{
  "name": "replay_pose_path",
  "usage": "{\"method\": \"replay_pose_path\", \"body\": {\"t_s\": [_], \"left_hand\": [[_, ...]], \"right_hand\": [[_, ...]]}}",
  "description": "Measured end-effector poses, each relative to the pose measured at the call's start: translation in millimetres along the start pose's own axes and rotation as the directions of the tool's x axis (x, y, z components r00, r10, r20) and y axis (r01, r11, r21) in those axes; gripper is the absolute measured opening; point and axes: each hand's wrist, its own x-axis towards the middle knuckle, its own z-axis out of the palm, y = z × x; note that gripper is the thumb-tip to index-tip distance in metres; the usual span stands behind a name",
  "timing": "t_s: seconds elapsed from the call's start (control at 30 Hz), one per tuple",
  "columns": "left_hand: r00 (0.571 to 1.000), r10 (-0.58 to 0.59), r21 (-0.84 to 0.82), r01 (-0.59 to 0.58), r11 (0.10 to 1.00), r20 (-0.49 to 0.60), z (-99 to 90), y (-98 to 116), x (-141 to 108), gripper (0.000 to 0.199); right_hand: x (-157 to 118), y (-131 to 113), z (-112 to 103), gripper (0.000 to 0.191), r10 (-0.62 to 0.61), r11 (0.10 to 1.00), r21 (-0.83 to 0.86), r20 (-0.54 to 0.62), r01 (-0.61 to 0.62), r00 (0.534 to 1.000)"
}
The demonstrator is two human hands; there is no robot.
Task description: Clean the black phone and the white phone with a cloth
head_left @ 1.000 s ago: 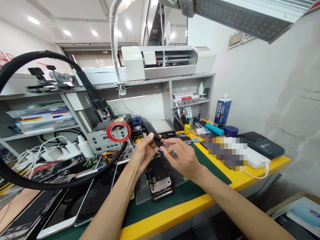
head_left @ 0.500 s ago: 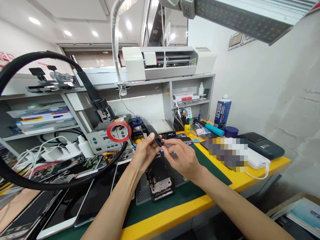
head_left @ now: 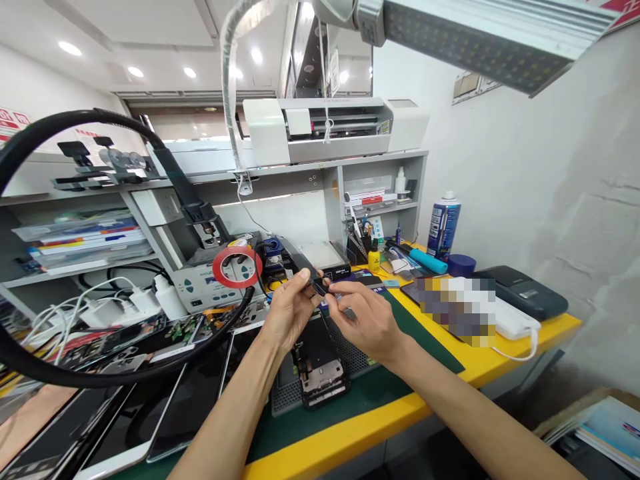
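Observation:
My left hand [head_left: 290, 308] grips a long dark strip-like part [head_left: 311, 272] between thumb and fingers, above the mat. At the lower end of that part, my right hand [head_left: 364, 316] has its thumb and forefinger pinched together; whatever is between them is too small to make out. Below both hands lies an opened phone [head_left: 324, 373], its inner metal plate showing, on a grey perforated pad [head_left: 286, 392]. The pad rests on a green mat [head_left: 385, 393].
Tablets and phone screens [head_left: 193, 400] cover the left side. A black hose [head_left: 85, 380] loops there, near a red tape roll [head_left: 237, 267]. At right are a white power strip [head_left: 515, 317], a blue spray can [head_left: 444, 227] and a black case [head_left: 525, 292]. A lamp [head_left: 475, 47] hangs above.
The view has shifted slightly. Both hands keep nearly the same pose at the dark part, and the phone below stays in place.

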Motion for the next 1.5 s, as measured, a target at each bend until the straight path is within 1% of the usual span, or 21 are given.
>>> {"method": "replay_pose_path", "body": {"t_s": [0.3,0.6,0.83,1.13,1.37,1.5], "left_hand": [[0.999,0.011,0.022,-0.01,1.0,-0.043,4.0,1.8,-0.8,0.018],[0.999,0.035,0.021,-0.035,0.999,-0.02,4.9,1.6,-1.7,0.018],[0.999,0.053,0.014,-0.053,0.998,-0.012,2.6,1.7,-0.2,0.023],[0.997,0.079,0.027,-0.078,0.997,-0.012,4.3,2.4,-2.9,0.023],[0.996,0.086,0.088,-0.085,0.993,-0.005,9.0,10.3,-8.6,0.029],[0.997,0.068,0.134,-0.073,0.988,0.046,8.3,16.8,-11.2,0.032]], "right_hand": [[-0.7,1.1,-0.3,0.027,-0.001,1.0,-0.012,0.0,0.001,1.0],[-2.0,1.7,1.1,0.029,-0.007,1.0,-0.023,-0.008,0.007,1.0],[-1.4,1.2,-1.0,0.027,-0.007,1.0,-0.008,-0.019,0.007,1.0],[0.5,1.1,-2.9,0.028,-0.021,0.999,-0.041,-0.034,0.019,0.999],[-1.4,3.1,-3.7,0.03,-0.039,0.999,-0.022,-0.07,0.037,0.997],[-1.0,3.2,-3.7,0.031,-0.034,0.999,0.02,-0.063,0.036,0.997]]}}
